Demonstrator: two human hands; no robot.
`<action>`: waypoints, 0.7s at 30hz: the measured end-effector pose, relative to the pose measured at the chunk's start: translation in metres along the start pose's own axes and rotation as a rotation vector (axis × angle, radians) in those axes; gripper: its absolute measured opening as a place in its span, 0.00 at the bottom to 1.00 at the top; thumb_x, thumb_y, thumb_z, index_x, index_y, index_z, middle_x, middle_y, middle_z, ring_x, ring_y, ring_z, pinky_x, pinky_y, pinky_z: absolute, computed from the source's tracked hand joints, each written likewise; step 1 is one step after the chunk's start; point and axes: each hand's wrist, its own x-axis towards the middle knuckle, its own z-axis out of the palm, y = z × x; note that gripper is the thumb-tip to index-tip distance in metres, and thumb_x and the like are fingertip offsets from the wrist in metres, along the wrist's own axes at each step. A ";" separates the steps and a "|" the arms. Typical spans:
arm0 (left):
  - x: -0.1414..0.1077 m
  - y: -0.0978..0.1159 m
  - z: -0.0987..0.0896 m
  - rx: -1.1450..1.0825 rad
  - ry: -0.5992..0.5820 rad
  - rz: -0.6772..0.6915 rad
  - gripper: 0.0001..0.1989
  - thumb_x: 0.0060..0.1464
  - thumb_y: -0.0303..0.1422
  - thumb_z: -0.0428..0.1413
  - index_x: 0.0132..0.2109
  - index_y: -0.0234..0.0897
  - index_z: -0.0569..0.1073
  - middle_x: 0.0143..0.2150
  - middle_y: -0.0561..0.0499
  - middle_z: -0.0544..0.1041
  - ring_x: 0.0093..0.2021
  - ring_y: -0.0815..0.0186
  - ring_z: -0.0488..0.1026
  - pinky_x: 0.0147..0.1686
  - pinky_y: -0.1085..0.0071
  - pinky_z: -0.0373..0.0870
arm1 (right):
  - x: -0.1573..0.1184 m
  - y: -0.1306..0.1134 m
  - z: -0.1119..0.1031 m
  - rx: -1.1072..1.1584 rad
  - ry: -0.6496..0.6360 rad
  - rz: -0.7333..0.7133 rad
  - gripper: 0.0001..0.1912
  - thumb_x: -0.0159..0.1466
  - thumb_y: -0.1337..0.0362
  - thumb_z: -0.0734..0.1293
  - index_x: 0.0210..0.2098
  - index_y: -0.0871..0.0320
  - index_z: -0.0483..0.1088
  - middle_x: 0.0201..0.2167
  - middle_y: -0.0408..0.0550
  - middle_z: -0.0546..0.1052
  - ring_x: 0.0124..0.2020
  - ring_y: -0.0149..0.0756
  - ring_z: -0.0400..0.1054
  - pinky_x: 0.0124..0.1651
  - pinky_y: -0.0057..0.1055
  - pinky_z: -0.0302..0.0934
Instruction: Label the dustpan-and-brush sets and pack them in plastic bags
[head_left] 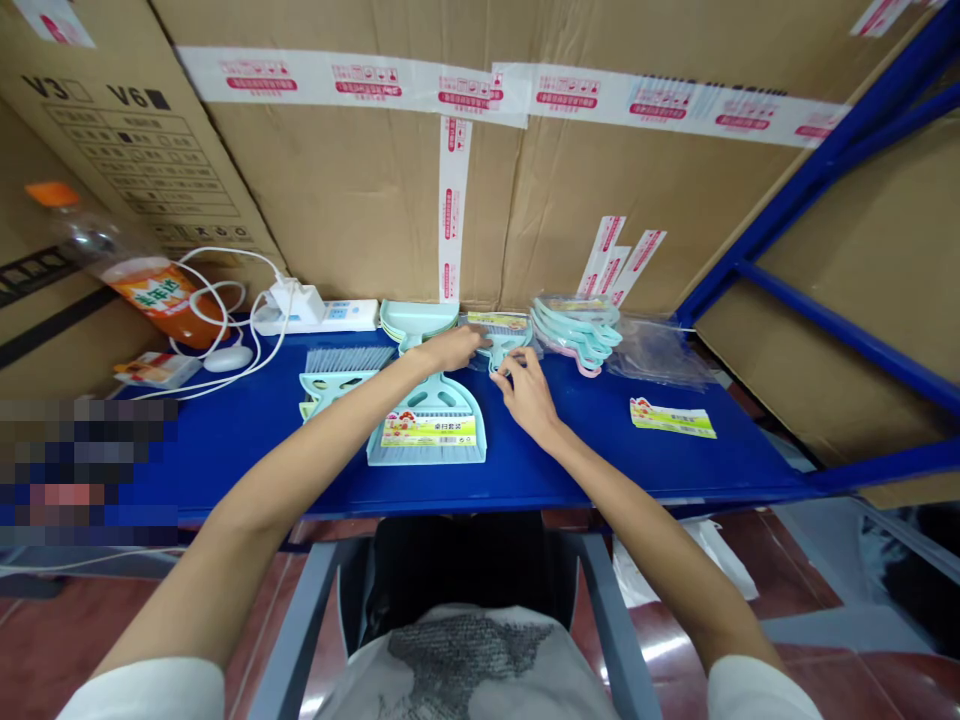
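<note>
In the head view, the left hand [456, 348] reaches in over a pale green dustpan-and-brush set [510, 338], its fingers curled down at the set's left edge; I cannot tell whether they grip it or only rest there. The right hand [531, 392] is at the near, handle end of the same set, thumb and forefinger bent with a narrow gap between them, though whether they pinch the handle is too small to tell. The set lies toward the back of the blue table [555, 470], with a yellow label [499, 320] at its far end. Just left of it sits a stack of dustpans [420, 318], and nearer the person lies a labelled dustpan [478, 440], partly behind the left forearm, beside a grey-bristled brush [349, 359]. To the right of the hands are a pile of similar sets [576, 330], some clear plastic bags [660, 355] and, nearer, yellow-green labels [675, 418]. At the far left stand a power strip [341, 316] and an orange drink bottle [161, 290] (tilted in the view, its cap orange too), with white cables [259, 350] looping between.
</note>
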 end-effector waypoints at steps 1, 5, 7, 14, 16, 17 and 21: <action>0.001 -0.001 0.000 -0.009 0.006 -0.010 0.26 0.56 0.19 0.57 0.59 0.38 0.83 0.66 0.36 0.80 0.67 0.49 0.78 0.68 0.58 0.72 | 0.001 -0.001 0.000 -0.050 0.013 0.010 0.06 0.73 0.62 0.69 0.40 0.56 0.76 0.58 0.61 0.68 0.57 0.56 0.70 0.64 0.56 0.68; 0.006 -0.003 -0.001 -0.058 0.023 -0.045 0.24 0.54 0.21 0.59 0.56 0.40 0.84 0.58 0.38 0.84 0.63 0.50 0.80 0.64 0.61 0.74 | 0.010 0.002 -0.003 -0.146 0.005 0.081 0.14 0.72 0.58 0.73 0.53 0.58 0.78 0.63 0.67 0.64 0.65 0.64 0.66 0.67 0.61 0.66; 0.007 -0.002 -0.001 -0.080 0.029 -0.062 0.22 0.54 0.22 0.60 0.54 0.39 0.85 0.55 0.38 0.84 0.61 0.49 0.80 0.64 0.60 0.74 | 0.016 0.007 -0.003 -0.091 -0.048 0.053 0.14 0.72 0.60 0.72 0.55 0.57 0.78 0.64 0.64 0.65 0.65 0.59 0.68 0.69 0.58 0.66; 0.006 0.000 0.000 -0.144 0.027 -0.097 0.17 0.63 0.30 0.59 0.56 0.35 0.82 0.61 0.35 0.81 0.65 0.47 0.78 0.69 0.57 0.69 | 0.012 0.014 -0.001 -0.032 -0.099 -0.039 0.10 0.76 0.64 0.64 0.43 0.58 0.79 0.63 0.61 0.69 0.52 0.46 0.75 0.64 0.49 0.71; 0.006 0.001 0.003 -0.168 0.020 -0.103 0.18 0.66 0.35 0.58 0.60 0.34 0.80 0.64 0.33 0.80 0.68 0.46 0.75 0.71 0.54 0.65 | 0.006 0.011 -0.004 -0.039 -0.101 -0.041 0.09 0.75 0.65 0.65 0.43 0.58 0.78 0.64 0.62 0.68 0.54 0.48 0.75 0.65 0.51 0.71; 0.006 0.001 0.004 -0.182 0.017 -0.109 0.20 0.67 0.37 0.57 0.61 0.34 0.80 0.66 0.33 0.79 0.71 0.45 0.73 0.73 0.53 0.63 | 0.003 0.009 -0.006 -0.043 -0.103 -0.042 0.08 0.75 0.65 0.65 0.43 0.58 0.77 0.64 0.63 0.67 0.55 0.49 0.75 0.65 0.52 0.70; 0.006 0.002 0.009 -0.233 0.000 -0.136 0.22 0.68 0.42 0.58 0.63 0.36 0.78 0.71 0.34 0.75 0.76 0.47 0.67 0.75 0.54 0.58 | -0.010 0.000 -0.014 -0.052 -0.122 -0.059 0.08 0.75 0.64 0.64 0.45 0.57 0.75 0.66 0.64 0.64 0.60 0.54 0.72 0.65 0.55 0.70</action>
